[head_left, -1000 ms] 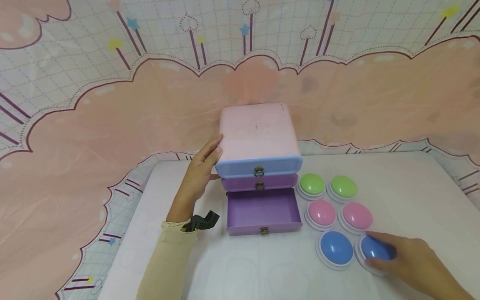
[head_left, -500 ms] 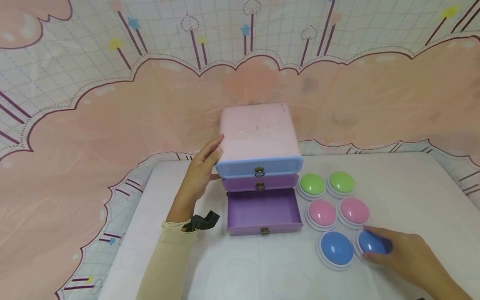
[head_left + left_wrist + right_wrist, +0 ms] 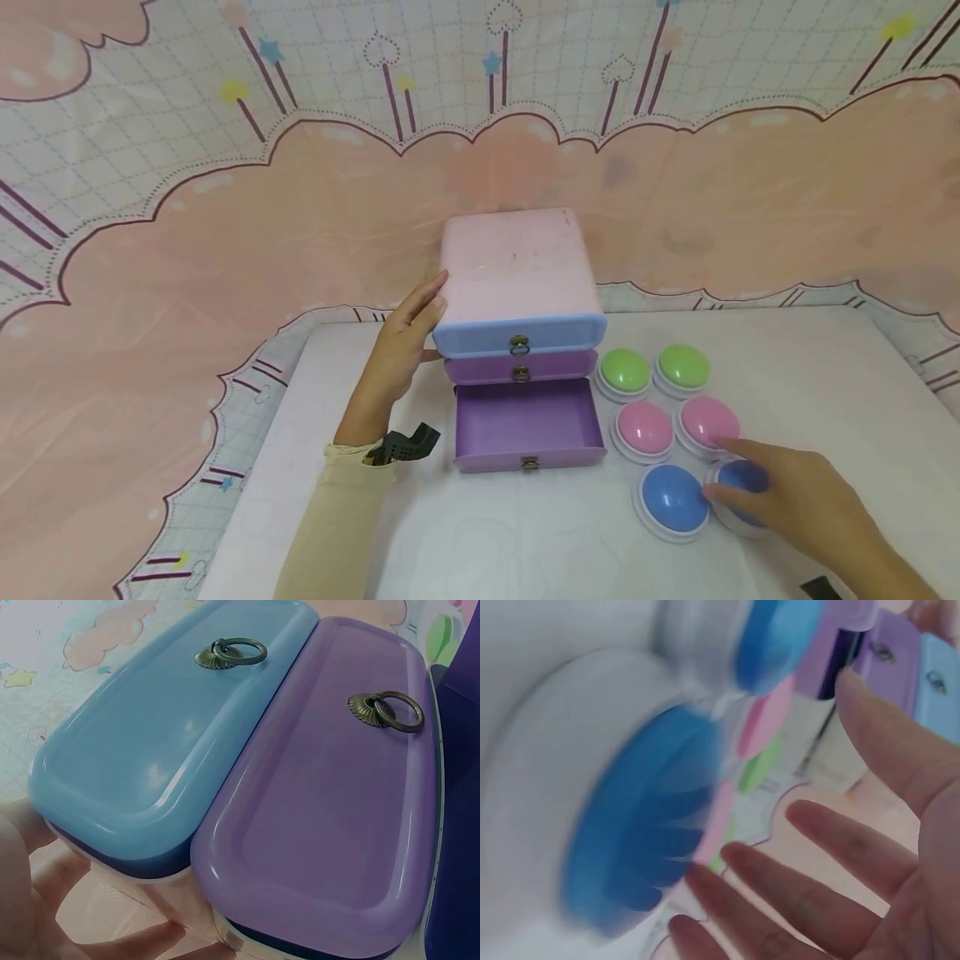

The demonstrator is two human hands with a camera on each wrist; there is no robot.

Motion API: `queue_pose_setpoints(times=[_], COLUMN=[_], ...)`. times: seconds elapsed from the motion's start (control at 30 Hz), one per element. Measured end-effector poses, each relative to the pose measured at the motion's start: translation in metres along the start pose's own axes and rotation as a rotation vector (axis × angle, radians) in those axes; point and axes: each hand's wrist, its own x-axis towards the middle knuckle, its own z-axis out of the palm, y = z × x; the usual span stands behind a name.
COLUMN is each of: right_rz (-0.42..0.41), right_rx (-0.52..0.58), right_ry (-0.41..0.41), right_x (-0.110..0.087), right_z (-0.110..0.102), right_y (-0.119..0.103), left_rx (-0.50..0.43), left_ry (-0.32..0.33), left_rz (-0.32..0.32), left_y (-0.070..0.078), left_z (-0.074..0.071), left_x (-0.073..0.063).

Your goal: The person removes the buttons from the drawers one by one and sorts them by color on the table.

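My left hand (image 3: 397, 350) rests its extended fingers against the left side of a small pink-topped drawer cabinet (image 3: 517, 267). In the left wrist view its blue top drawer (image 3: 150, 750) and purple middle drawer (image 3: 322, 795) carry brass ring pulls. The purple bottom drawer (image 3: 525, 421) is pulled out, with nothing in it. Over the right-hand blue dome button (image 3: 744, 479) hovers my right hand (image 3: 806, 504), hiding part of it. The right wrist view shows that hand's fingers spread, apart from the blue dome (image 3: 630, 825) and gripping nothing.
Right of the cabinet, round buttons with white bases stand in pairs: green ones (image 3: 626, 370) at the back, pink ones (image 3: 646, 427) in the middle, and another blue button (image 3: 674, 497) in front. A cloud-patterned cloth (image 3: 225, 250) hangs behind the white table (image 3: 487, 542).
The right-hand blue button shifted slightly left and away, and the right-hand pink and green ones moved too. My right hand has since let go of the blue button. My left hand stayed put.
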Motion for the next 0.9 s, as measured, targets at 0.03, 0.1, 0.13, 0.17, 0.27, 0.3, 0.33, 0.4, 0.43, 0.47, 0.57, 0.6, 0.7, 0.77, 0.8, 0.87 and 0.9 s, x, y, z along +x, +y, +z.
queue_pose_setpoints(times=[0.03,0.1,0.13,0.17,0.27,0.3,0.33,0.4,0.43,0.47,0.57,0.6,0.7,0.77,0.8,0.87,0.9], right_rz=[-0.012,-0.043,-0.054,-0.079,-0.173,-0.197,-0.208,-0.258,-0.276,-0.301,-0.399,-0.427,-0.459,-0.450,-0.442,-0.429,-0.424], right_rx=[0.009,0.041,0.061,0.082,0.165,0.183,0.202,0.233,0.238,0.244,0.238,0.234,0.227,0.228,0.224,0.217,0.213], right_ry=[0.022,0.050,0.055,0.072,0.104,0.105,0.099,0.108,0.112,0.119,0.161,0.169,0.138,0.104,0.090,0.065,0.057], right_x=[0.000,0.000,0.000,0.001,0.003,0.005,0.007,0.011,0.013,0.016,0.024,0.026,0.033,0.037,0.039,0.042,0.043], right_z=[-0.001,-0.004,-0.005,-0.005,-0.004,-0.004,-0.004,-0.003,-0.002,-0.001,0.005,0.007,0.010,0.012,0.013,0.014,0.015], right_y=[-0.006,-0.018,-0.025,-0.030,-0.046,-0.050,-0.055,-0.063,-0.068,-0.071,-0.082,-0.086,-0.095,-0.101,-0.103,-0.107,-0.108], left_rx=[-0.003,-0.002,-0.002,0.000,0.004,0.005,0.006,0.010,0.011,0.011,0.011,0.012,0.018,0.023,0.026,0.027,0.029], left_ry=[0.001,0.004,0.004,0.004,0.004,0.003,0.002,0.000,-0.001,-0.002,-0.002,0.000,0.005,0.007,0.008,0.008,0.007], left_rz=[0.001,0.002,0.003,0.004,0.006,0.006,0.006,0.004,0.003,0.003,0.002,0.003,0.004,0.004,0.005,0.005,0.007], left_y=[0.000,0.000,0.000,0.000,0.001,0.001,0.001,0.001,0.002,0.002,0.002,0.001,0.001,0.001,0.001,0.002,0.002], left_z=[0.000,0.000,0.000,0.000,0.001,0.001,0.001,0.001,0.001,0.000,0.000,-0.001,-0.001,-0.001,-0.001,0.000,0.000], left_x=[0.000,0.000,0.000,0.000,0.000,0.000,0.000,0.000,0.000,0.000,0.000,0.000,0.000,0.000,0.000,0.000,0.000])
